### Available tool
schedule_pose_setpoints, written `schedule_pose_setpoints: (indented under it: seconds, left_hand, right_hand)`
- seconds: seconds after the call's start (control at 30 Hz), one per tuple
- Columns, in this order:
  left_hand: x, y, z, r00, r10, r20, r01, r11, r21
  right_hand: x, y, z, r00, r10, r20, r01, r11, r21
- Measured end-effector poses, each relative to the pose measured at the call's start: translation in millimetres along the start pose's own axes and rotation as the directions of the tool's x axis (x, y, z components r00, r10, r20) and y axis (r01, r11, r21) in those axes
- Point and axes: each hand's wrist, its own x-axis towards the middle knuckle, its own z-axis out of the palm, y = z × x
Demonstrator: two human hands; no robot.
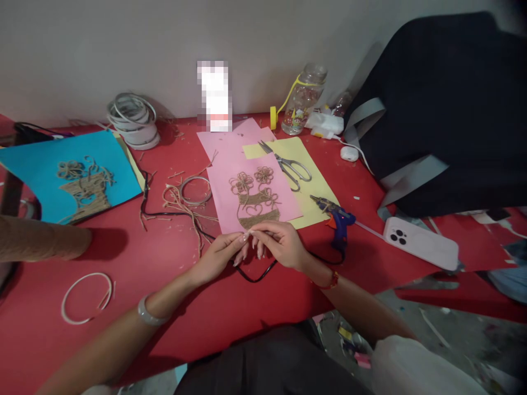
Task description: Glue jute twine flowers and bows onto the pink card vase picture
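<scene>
My left hand [222, 253] and my right hand [280, 242] meet fingertip to fingertip above the near edge of a pink sheet [220, 192]. Both are closed in a pinch; whatever lies between the fingertips is too small to make out. Just beyond them, flowers made of twine [263, 175], a heart outline [252, 210] and bands of twine [260, 219] lie on the pink sheet. A blue glue gun [340, 222] rests to the right of my right hand. Scissors [293, 167] lie open across the pink and yellow sheets. Loose twine strands [191, 211] are left of the sheet.
A blue sheet [33, 170] with twine work lies at left, near stacked white rings [138, 123]. A cardboard tube [45, 237] and a white hoop [66, 307] sit nearer. Right are a bottle [304, 99], a phone [428, 244] and a dark bag [444, 109]. A black cord crosses the table.
</scene>
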Motion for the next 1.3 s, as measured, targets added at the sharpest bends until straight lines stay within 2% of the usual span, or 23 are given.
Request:
schedule_pose_setpoints:
  seconds: [0.7,0.93,1.13,1.2,1.3]
  left_hand:
    - [0.1,2.3,1.9,1.0,-0.022,0.016,0.022,1.0,0.005]
    - [-1.0,1.3,1.4,0.999,-0.045,-0.011,0.045,0.999,-0.012]
    - [-0.2,-1.9,-0.4,0.995,0.035,-0.095,-0.047,0.991,-0.121]
    - [-1.5,1.3,-1.5,0.989,0.085,-0.121,-0.092,0.994,-0.051]
    - [-5.0,8.8,-3.3,0.975,0.169,-0.142,-0.144,0.975,0.17]
  right_hand:
    - [0.8,-7.6,1.8,0.999,-0.047,-0.027,0.047,0.999,-0.009]
    - [4.1,-8.8,-4.7,0.993,0.044,-0.111,-0.035,0.996,0.082]
    - [6.5,-5.8,-8.6,0.989,0.124,-0.075,-0.111,0.981,0.156]
    - [6.3,-5.0,-7.8,0.988,0.139,-0.064,-0.127,0.977,0.171]
    - [5.1,-5.2,-5.6,0.984,0.163,-0.072,-0.148,0.973,0.176]
